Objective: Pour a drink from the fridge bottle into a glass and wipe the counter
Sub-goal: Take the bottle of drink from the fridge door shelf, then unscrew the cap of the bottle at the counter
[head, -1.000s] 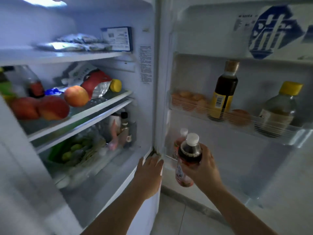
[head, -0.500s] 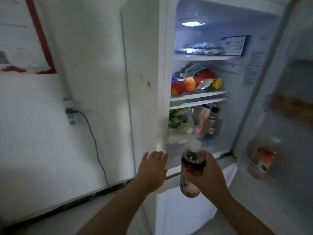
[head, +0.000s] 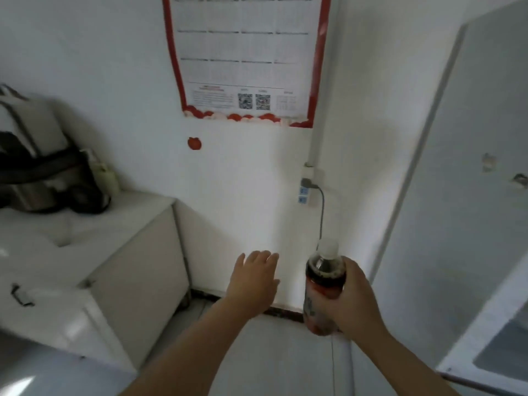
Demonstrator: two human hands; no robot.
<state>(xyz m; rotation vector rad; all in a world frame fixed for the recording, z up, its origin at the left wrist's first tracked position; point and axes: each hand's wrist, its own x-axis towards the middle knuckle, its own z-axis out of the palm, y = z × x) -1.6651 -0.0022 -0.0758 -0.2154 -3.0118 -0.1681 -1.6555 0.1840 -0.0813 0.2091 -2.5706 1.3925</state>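
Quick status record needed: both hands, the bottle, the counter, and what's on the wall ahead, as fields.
right hand: wrapped around the bottle, holding it upright
bottle: dark drink, white cap on, red label
left hand: empty, fingers spread, stretched forward, touching nothing
counter: at left, white, with a blurred dark appliance near the wall
wall: red-bordered calendar; socket with a cable plugged in
fridge: at right edge
glass: not in view
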